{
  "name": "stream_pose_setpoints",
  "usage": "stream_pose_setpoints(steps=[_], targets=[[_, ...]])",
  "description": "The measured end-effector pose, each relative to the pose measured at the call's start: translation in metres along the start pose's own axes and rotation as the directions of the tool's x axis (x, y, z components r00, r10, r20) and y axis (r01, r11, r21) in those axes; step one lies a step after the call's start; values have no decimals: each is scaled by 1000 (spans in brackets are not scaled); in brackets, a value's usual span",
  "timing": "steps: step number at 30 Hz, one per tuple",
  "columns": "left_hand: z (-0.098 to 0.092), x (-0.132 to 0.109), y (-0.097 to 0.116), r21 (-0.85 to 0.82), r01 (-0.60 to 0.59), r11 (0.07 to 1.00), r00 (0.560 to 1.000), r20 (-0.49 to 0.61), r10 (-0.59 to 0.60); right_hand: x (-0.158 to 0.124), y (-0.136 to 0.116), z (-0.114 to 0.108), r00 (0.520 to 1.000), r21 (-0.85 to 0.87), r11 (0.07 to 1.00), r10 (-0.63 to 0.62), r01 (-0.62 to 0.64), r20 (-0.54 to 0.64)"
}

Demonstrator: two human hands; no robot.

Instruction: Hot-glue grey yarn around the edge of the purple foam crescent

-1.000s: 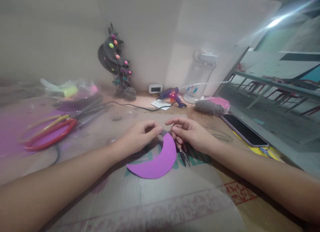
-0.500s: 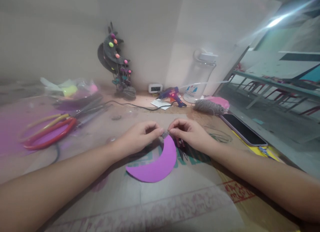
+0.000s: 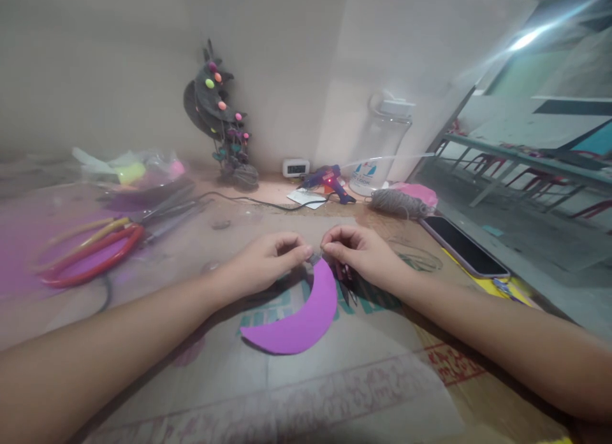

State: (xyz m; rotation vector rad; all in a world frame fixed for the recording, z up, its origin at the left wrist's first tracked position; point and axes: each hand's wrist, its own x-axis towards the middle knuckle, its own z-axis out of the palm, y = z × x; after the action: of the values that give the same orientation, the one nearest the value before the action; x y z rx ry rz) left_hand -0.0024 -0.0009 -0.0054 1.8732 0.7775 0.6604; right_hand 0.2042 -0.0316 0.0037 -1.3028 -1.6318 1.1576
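Note:
A purple crescent moon cutout [image 3: 306, 323] hangs or lies over the sheet between my hands, its upper tip wrapped in something grey. My left hand [image 3: 272, 259] pinches that grey-wrapped tip between thumb and fingers. Just to its right, my right hand [image 3: 366, 256] is closed in a pinch at the same tip, seemingly on the grey yarn, though the strand there is too fine to see clearly. Small scissors [image 3: 348, 288] with pinkish handles lie beneath my right hand, partly covered. A loose loop of yarn [image 3: 423, 259] rests beside the right wrist.
Large red-and-yellow-handled scissors [image 3: 90, 259] lie left, near a plastic bag [image 3: 134, 173]. Along the back stand a decorated dark crescent ornament [image 3: 210, 106], a small clock [image 3: 296, 168], a glue gun [image 3: 329, 181] and a bottle [image 3: 380, 151]. A grey yarn ball [image 3: 396, 203] and phone [image 3: 463, 246] are right.
The crescent's lower part has dipped slightly. Both hands keep their pinches at the tip with almost no movement, and the whole view has shifted a little.

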Motion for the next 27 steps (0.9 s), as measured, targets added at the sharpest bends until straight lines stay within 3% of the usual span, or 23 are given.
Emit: stream_pose_setpoints(steps=[5,8,10,12,18,22,27], targets=[[1,1,-1,-48,10,999,1000,-8,-10,3,2,-3,1000,-72,997,-10,8,-25],[1,1,1,-53,23,998,999,-43,-26,4,3,-7,982,-105,989,-115,100,-148],[0,2,4,1,28,1000,994,-107,-27,3,2,-9,943,-71,978,-206,194,-263],[-1,2,6,56,29,998,984,-175,-19,0,0,-8,922,-48,969,-244,241,-300],[-2,2,2,96,-3,995,952,-305,32,-10,-6,2,981,-254,950,-193,180,-27],[-2,2,2,53,8,999,963,-271,7,-10,-4,4,984,-228,960,-174,165,-22],[-1,0,7,155,-74,985,929,-348,124,-6,-1,2,992,-119,985,-126,122,-28]])
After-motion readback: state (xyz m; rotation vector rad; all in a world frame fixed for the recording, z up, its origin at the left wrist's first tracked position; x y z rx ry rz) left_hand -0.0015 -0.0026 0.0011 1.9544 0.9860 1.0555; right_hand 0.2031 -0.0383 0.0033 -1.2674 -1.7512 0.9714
